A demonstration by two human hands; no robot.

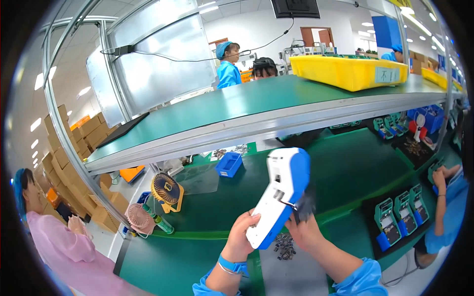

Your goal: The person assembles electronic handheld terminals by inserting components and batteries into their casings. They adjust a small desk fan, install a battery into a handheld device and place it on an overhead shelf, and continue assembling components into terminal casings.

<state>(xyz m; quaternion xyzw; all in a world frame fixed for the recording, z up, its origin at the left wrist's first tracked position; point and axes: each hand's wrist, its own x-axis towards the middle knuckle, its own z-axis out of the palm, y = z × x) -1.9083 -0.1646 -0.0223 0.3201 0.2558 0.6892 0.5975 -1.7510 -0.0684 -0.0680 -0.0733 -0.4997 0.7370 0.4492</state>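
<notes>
My left hand (241, 236) is closed around the lower end of a white and blue handheld device (277, 192), which looks like a payment terminal. It is held tilted above the bench, its white side towards me. My right hand (307, 231) is against the device's right side, fingers curled by a dark, motion-blurred thing (304, 203). What that thing is cannot be made out, and it partly hides the fingers. Below the hands, a pile of small metallic pieces (285, 247) lies on a grey mat (294, 276).
Left of the device stand a blue bin (229, 165), a yellow fan (167, 191), a pink fan (140, 218) and a green bottle (164, 225). Open device housings (406, 219) lie at right, near a co-worker's hand (439, 176). Overhead, a shelf (237, 116) carries a yellow tray (348, 74).
</notes>
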